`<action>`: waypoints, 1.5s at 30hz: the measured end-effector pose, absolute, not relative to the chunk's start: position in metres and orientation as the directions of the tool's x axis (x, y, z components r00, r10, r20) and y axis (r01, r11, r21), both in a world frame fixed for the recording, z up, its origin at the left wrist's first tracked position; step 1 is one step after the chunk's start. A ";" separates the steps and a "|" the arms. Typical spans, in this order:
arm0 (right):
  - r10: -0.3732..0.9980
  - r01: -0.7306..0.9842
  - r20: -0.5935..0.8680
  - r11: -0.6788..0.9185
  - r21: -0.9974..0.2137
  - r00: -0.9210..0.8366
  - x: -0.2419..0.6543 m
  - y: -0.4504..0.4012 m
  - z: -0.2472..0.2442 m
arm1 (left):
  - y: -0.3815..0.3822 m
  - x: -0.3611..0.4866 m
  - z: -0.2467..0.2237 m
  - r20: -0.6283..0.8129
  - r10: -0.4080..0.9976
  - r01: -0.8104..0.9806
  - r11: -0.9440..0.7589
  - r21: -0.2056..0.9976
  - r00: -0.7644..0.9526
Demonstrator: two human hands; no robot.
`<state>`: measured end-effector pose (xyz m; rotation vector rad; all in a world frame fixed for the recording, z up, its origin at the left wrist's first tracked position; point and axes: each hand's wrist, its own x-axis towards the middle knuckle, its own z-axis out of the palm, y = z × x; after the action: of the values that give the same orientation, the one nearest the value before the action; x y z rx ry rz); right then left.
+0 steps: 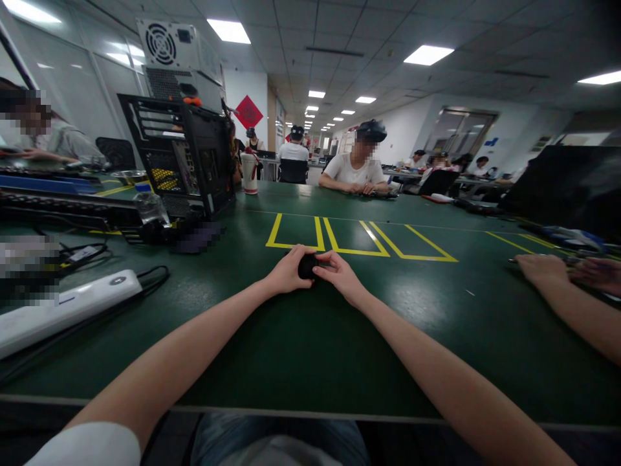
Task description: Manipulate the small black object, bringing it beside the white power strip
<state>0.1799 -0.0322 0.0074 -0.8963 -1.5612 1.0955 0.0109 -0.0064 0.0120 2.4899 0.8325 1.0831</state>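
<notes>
A small, dark, rounded object point(307, 266) is held between my two hands above the green table point(301, 349); its kind cannot be made out. My left hand point(290, 270) curls around its left side, thumb below and fingers over the top. From the right, my right hand point(334, 268) pinches its edge with thumb and fingertips. Part of the object is hidden behind the fingers. Just beyond my hands, yellow tape outlines point(327, 249) mark the tabletop.
On the left lie a white power strip point(72, 310) with black cables and an open black computer case point(182, 155). A white cup point(250, 171) stands behind. Another person's hands point(546, 268) work at the right edge. A person in white point(356, 169) sits opposite.
</notes>
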 end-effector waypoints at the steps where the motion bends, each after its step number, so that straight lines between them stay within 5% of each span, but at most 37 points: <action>1: 0.923 0.038 0.310 0.326 -0.944 -0.228 0.179 -0.033 0.008 | -0.006 0.011 0.012 0.571 0.611 0.387 -0.791 0.474 0.549; 45: 0.931 0.030 0.217 0.235 -0.971 -0.294 0.187 -0.026 0.006 | -0.003 0.012 0.008 0.587 0.600 0.392 -0.800 0.454 0.544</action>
<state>0.1872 -0.0258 0.0061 -0.9277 -1.5695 1.2070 0.0123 -0.0026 0.0083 2.5141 0.8270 1.1087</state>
